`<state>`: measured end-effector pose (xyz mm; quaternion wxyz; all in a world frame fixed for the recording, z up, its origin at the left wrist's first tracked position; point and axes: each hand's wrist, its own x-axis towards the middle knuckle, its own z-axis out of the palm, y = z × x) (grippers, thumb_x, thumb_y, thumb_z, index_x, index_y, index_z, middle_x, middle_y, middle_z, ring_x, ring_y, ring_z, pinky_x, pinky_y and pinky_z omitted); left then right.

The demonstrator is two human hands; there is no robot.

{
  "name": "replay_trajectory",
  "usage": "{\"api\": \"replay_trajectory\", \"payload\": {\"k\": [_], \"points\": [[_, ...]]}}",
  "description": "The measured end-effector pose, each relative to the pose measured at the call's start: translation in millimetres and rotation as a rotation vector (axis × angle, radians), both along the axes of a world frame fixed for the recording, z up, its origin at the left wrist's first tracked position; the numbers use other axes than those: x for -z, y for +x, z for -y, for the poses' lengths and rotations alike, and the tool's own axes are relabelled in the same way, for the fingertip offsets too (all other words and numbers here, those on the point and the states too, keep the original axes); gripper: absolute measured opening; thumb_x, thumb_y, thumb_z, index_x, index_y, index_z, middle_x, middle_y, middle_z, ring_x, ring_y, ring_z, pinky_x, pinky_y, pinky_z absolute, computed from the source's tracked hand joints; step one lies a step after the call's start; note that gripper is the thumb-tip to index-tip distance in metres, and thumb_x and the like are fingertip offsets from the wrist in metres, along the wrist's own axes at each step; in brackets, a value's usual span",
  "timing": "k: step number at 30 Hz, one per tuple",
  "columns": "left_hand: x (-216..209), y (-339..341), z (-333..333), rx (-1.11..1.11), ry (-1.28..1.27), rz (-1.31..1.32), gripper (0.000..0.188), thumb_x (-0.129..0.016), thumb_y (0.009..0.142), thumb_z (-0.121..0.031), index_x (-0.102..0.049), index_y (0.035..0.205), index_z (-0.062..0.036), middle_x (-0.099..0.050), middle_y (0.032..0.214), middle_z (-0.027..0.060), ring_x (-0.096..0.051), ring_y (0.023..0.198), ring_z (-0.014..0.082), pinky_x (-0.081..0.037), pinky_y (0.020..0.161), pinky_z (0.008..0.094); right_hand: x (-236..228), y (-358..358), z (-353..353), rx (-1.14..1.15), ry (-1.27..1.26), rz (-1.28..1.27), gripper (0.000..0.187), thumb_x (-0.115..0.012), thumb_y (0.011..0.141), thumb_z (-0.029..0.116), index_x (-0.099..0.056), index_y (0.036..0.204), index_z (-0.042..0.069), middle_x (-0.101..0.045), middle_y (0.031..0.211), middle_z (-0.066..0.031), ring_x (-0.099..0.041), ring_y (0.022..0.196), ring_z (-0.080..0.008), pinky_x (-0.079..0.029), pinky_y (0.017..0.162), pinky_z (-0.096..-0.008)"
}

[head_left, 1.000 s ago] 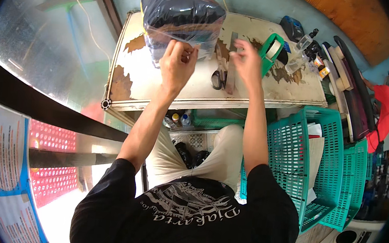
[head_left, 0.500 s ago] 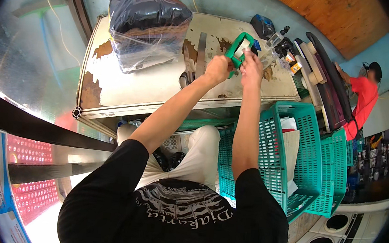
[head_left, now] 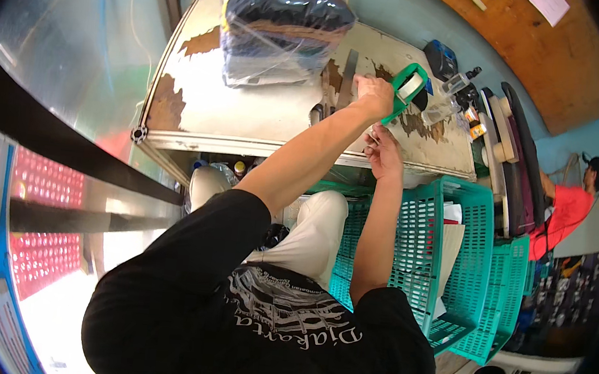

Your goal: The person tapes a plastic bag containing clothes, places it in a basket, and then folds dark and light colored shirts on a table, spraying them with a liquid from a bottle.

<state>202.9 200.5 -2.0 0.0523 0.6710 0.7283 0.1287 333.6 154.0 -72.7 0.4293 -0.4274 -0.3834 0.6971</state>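
A green tape dispenser point(head_left: 392, 111) with a roll of whitish tape point(head_left: 410, 86) stands tilted above the worn table. My left hand point(head_left: 374, 97) is closed at its left side, gripping it. Just below the dispenser's near end, my right hand point(head_left: 385, 154) has its fingers pinched together; what they hold, if anything, is too small to make out. Left of my left hand lie scissors point(head_left: 317, 113) and a flat metal ruler point(head_left: 347, 78). A clear plastic-wrapped stack of folded dark cloth point(head_left: 277, 41) stands on the table further left.
The table point(head_left: 237, 120) has peeling patches. Small bottles point(head_left: 461, 81) and a dark blue device point(head_left: 441, 59) stand at its back right. Green plastic baskets point(head_left: 464, 239) holding papers are beside my right arm. A person in red point(head_left: 563, 216) is at the far right.
My right hand has come down toward me, away from the tape roll. My left hand has shifted along the dispenser's left side. The whole view has swung, moving the table rightward.
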Motion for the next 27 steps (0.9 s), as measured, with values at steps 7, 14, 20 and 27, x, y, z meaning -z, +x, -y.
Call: {"api": "replay_trajectory", "payload": {"k": [7, 14, 20, 27], "points": [[39, -42, 74, 0.003, 0.786, 0.927, 0.027, -0.069, 0.085, -0.01, -0.052, 0.105, -0.0018, -0.066, 0.082, 0.0197, -0.066, 0.069, 0.0337, -0.05, 0.06, 0.0409, -50, -7, 11, -0.207, 0.423, 0.533, 0.018, -0.069, 0.089, 0.02, -0.059, 0.098, 0.009, -0.058, 0.078, 0.003, -0.058, 0.069, -0.0086, -0.039, 0.053, -0.022], [21, -115, 181, -0.133, 0.765, 0.981, 0.02, -0.076, 0.079, -0.006, -0.058, 0.085, 0.0007, -0.072, 0.078, 0.0116, -0.071, 0.075, 0.0172, -0.053, 0.069, 0.0276, -102, -67, 50, -0.332, 0.977, 0.718, 0.019, -0.072, 0.084, 0.014, -0.06, 0.092, 0.001, -0.061, 0.072, -0.0054, -0.056, 0.064, -0.0134, -0.046, 0.063, -0.0296], [-24, -161, 216, -0.12, 0.897, 0.554, 0.014, -0.069, 0.081, -0.003, -0.057, 0.088, -0.0007, -0.06, 0.076, 0.0115, -0.061, 0.071, 0.0259, -0.047, 0.067, 0.0368, -97, -124, 64, -0.275, 1.169, 0.511, 0.021, -0.07, 0.087, 0.019, -0.061, 0.087, 0.0, -0.062, 0.073, -0.0069, -0.058, 0.07, -0.015, -0.046, 0.065, -0.0293], [-83, -190, 223, -0.216, 0.79, 0.378, 0.015, -0.074, 0.078, -0.01, -0.064, 0.083, 0.0004, -0.064, 0.075, 0.0109, -0.062, 0.065, 0.0236, -0.048, 0.065, 0.0354, -88, -171, 58, -0.242, 0.853, 0.197, 0.024, -0.074, 0.085, 0.019, -0.06, 0.088, -0.001, -0.062, 0.073, -0.0024, -0.055, 0.069, -0.0082, -0.046, 0.065, -0.024]]}}
